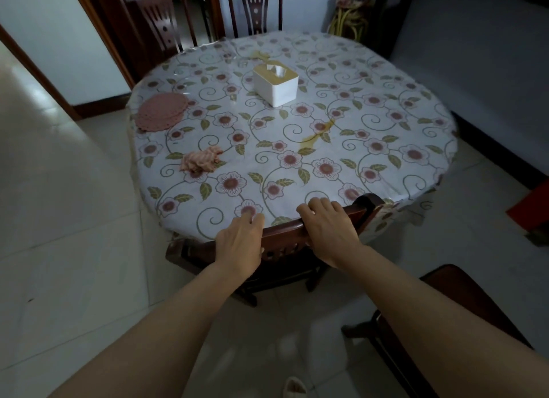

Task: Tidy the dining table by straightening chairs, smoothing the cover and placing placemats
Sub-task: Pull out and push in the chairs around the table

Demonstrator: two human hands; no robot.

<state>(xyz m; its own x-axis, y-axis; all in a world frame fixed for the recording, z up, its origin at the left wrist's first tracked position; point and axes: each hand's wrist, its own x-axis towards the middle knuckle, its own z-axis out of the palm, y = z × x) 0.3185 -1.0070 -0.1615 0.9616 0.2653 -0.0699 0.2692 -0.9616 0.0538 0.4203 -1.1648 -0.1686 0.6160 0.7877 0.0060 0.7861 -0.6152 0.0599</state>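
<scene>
Left hand (239, 243) and right hand (329, 231) both grip the chair back (285, 234) pressed against the tabletop (386, 159) edge; bare floor (59, 219) lies left.

dim, cool indoor light | glare on floor (38, 100) at left | wide-angle bending at edges

No readable text, label, brand or number shows anywhere, not even on the tissue box (275, 84)
</scene>
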